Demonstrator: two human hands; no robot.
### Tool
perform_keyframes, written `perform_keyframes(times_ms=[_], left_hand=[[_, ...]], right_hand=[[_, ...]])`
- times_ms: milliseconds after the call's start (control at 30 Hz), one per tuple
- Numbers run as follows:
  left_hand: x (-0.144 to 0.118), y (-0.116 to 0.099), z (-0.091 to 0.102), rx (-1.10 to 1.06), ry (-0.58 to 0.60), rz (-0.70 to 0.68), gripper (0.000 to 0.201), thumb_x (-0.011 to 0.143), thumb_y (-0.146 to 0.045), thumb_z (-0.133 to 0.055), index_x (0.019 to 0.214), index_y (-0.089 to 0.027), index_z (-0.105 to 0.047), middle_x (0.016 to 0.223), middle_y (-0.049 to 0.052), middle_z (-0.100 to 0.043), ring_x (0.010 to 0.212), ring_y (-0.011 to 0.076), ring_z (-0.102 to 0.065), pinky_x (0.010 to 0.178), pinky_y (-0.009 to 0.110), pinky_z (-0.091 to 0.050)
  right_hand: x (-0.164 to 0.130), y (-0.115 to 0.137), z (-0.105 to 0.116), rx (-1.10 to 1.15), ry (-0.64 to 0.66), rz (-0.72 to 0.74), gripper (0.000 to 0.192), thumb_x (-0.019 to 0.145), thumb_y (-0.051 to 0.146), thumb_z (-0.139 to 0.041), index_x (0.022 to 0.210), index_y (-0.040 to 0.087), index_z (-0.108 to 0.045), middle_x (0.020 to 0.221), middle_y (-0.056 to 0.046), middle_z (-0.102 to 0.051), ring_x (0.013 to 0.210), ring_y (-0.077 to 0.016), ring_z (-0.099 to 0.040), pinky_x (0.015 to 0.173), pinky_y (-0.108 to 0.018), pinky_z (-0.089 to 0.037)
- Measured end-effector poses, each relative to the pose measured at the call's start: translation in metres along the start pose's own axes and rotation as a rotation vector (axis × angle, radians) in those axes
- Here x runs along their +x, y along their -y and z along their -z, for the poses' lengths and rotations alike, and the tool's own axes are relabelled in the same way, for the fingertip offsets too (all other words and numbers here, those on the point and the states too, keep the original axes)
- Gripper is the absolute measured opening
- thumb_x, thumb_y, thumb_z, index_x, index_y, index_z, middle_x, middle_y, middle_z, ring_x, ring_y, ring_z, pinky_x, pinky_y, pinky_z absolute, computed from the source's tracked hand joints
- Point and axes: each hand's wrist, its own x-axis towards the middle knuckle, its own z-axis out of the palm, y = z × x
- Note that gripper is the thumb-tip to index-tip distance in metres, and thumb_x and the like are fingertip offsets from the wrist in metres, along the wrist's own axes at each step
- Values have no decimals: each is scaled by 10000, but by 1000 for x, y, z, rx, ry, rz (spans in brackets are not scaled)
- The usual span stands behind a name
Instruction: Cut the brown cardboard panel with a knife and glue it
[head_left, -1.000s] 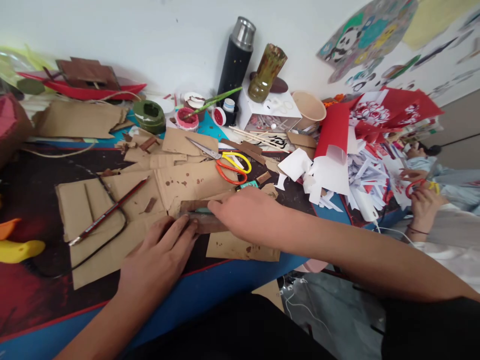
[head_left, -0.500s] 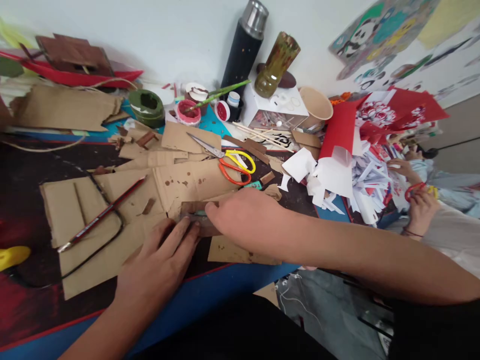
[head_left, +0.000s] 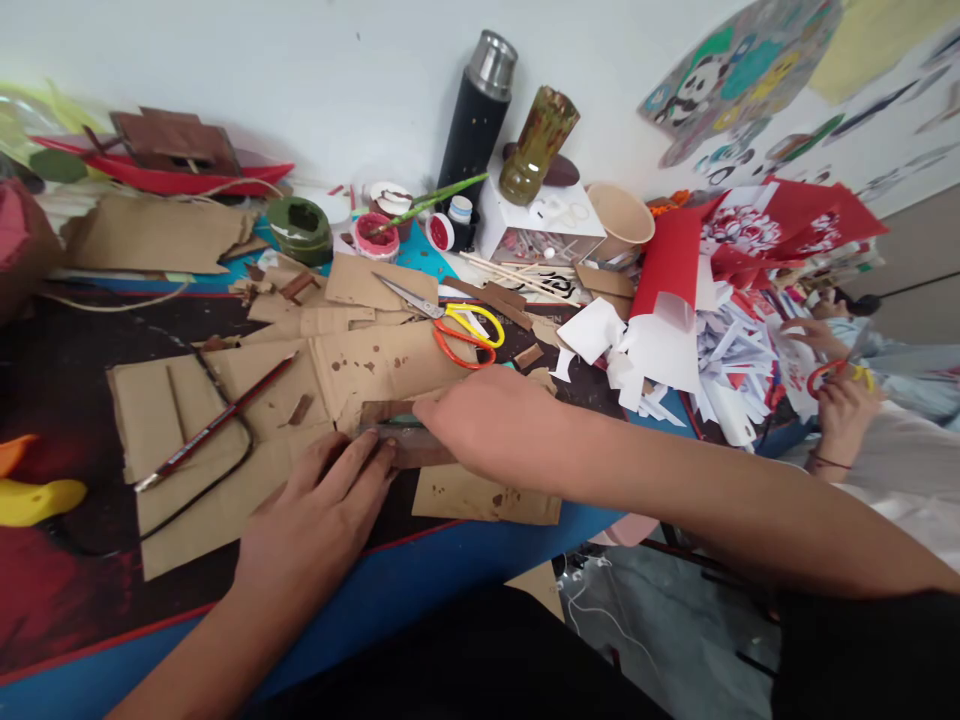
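My left hand (head_left: 322,500) lies with its fingers stretched out, pressing on a greyish, ruler-like strip (head_left: 412,445) over a brown-painted cardboard piece (head_left: 382,410). My right hand (head_left: 480,425) is closed on a slim teal tool (head_left: 403,419), which looks like a utility knife; its blade is not visible. The fingers of both hands almost meet at the strip. A larger sheet of cardboard (head_left: 217,440) reaches out beyond my left hand. Just under the right wrist lies a paint-spotted cardboard piece (head_left: 480,495).
Scissors (head_left: 450,315) rest on cardboard behind my hands. A pencil (head_left: 217,420) and black cord (head_left: 244,455) lie to the left. Along the wall stand a thermos (head_left: 476,120), a bamboo-like vase (head_left: 540,145) and a red boat model (head_left: 172,165). At right, another person's hand (head_left: 847,410) holds scissors.
The view has shifted slightly. My right hand has tipped a little, and the teal end that stuck out behind it is now hidden. The left hand still presses in the same place.
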Motion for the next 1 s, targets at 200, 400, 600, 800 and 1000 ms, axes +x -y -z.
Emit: perform_keyframes(times_ms=[200,400,600,800,1000], left_hand=[[-2,1,-2,-32,12,-16,374,1121,-198,-540,1423,-187,-761,1464,154,-790,1305,394,-713,943,496,-621],[-5,0,-1,-44,37,-2,419,1114,-169,-509,1463,-215,-736,1483,142,-783,1315,383,-710,923,498,-620],[-3,1,3,11,37,-30,412,1093,-159,-557,1447,-209,-761,1476,156,-783,1284,383,-716,854,462,-616],[-4,0,-2,3,19,-26,404,1099,-178,-548,1438,-193,-767,1464,165,-787,1321,395,-702,980,507,-624],[-4,-1,-4,-28,37,16,413,1123,-208,-509,1442,-202,-771,1481,167,-778,1353,388,-692,1069,543,-608]], right_hand=[[1,2,3,19,24,-18,220,1080,74,-620,1217,131,-782,1024,-145,-868,941,-275,-824,701,-342,-491],[10,-4,1,17,0,47,187,1055,79,-643,1151,142,-789,939,-121,-856,867,-268,-806,657,-347,-460],[14,-1,2,-34,10,89,200,1101,97,-590,1184,116,-771,908,-131,-840,844,-263,-801,654,-345,-436],[6,-5,-16,-45,-54,32,203,1110,131,-597,1257,144,-737,927,-109,-838,818,-230,-779,652,-326,-416],[1,-6,-17,-34,-83,21,236,1128,128,-569,1297,125,-734,1020,-152,-855,871,-245,-795,668,-334,-422]])
